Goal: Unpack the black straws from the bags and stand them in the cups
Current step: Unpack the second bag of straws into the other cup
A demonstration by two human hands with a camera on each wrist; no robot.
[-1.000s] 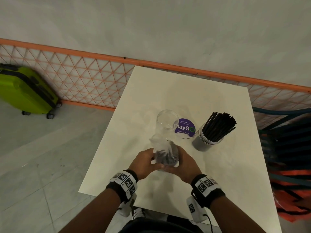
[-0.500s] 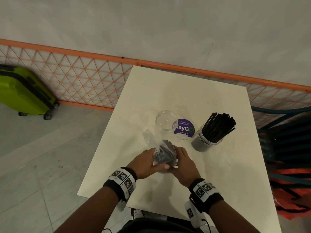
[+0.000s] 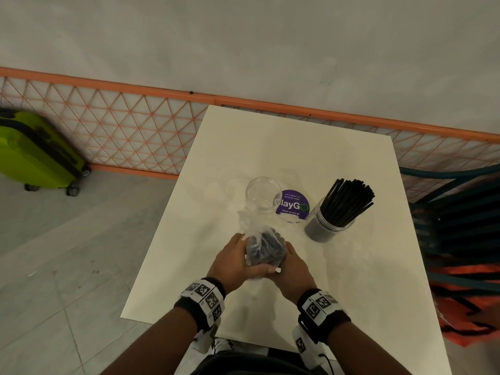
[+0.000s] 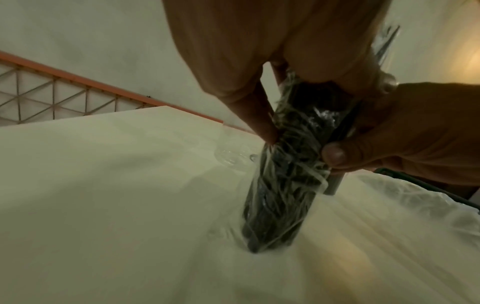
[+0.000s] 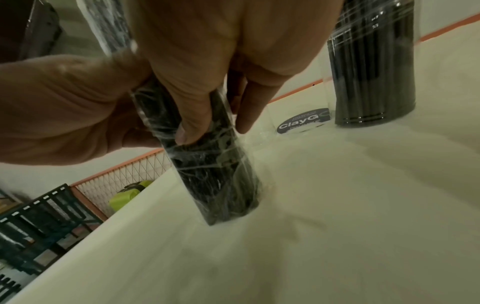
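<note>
On the white rectangular table (image 3: 351, 266) stood two clear plastic cups: one empty cup (image 3: 263, 195) and one cup packed with black straws (image 3: 334, 215), a round purple sticker (image 3: 293, 203) between them. One clear plastic bag of black straws (image 3: 264, 249) stood near the table's front edge, its long axis upright, base on the tabletop and loose crumpled mouth pointing up. The left hand (image 3: 234, 262) and right hand (image 3: 293, 269) gripped the bag from either side, thumbs and fingers wrapped round its upper part. One lime-green suitcase (image 3: 35, 155) stood by the orange mesh fence (image 3: 130, 131).
</note>
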